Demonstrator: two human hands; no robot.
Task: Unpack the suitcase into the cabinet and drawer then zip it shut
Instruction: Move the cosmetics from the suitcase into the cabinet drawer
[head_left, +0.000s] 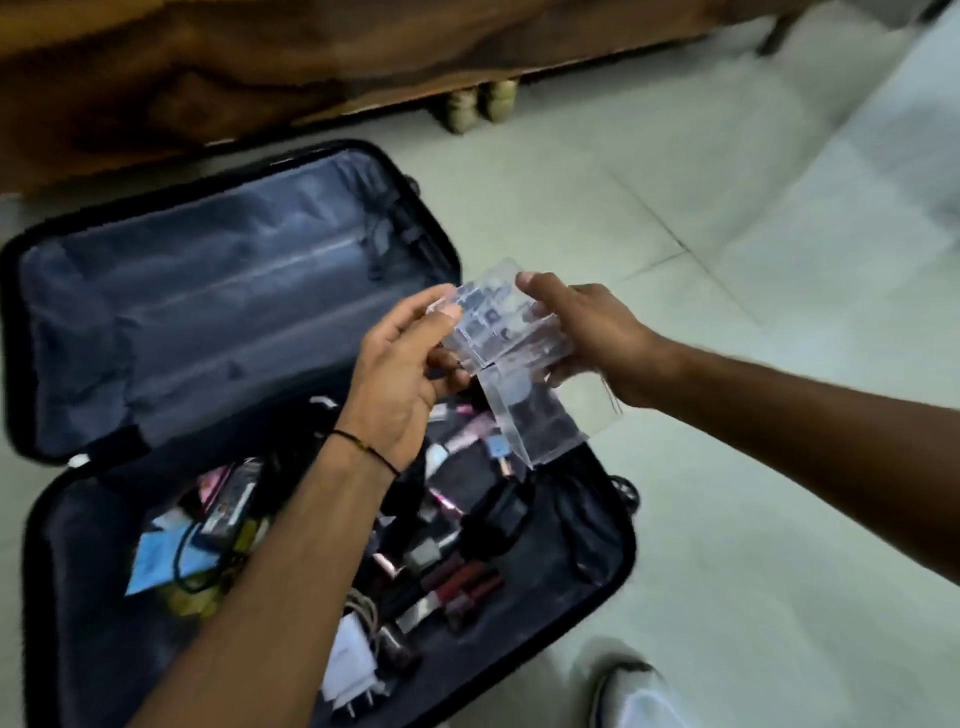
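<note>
The black hard-shell suitcase (208, 312) lies fully open and flat on a pale, glossy tiled floor (753, 519). Its grey-blue lined lid half is the one farther from you. The nearer half is crowded with small things: dark red lipstick tubes (462, 582), a white charger plug (353, 654) near the front edge, a light blue paper slip (156, 561) towards the left side, and tangled black cables; motion blur hides the rest.

You hold a clear plastic compartment organiser (519, 358) in the air above the right side of the suitcase, over the hinge line between the two halves. Your left hand (400, 374) pinches its left end between curled fingers and thumb, with a thin black thread bracelet (363, 447) on that wrist. Your right hand (587, 332) wraps its right end, thumb on top and fingers curled beneath.

Beyond the suitcase's lid stands a dark brown wooden furniture panel (208, 78), and two beige turned wooden feet (480, 106) show under its lower edge. To the right of the suitcase's near corner, one white shoe (631, 691) rests on the tiles.
</note>
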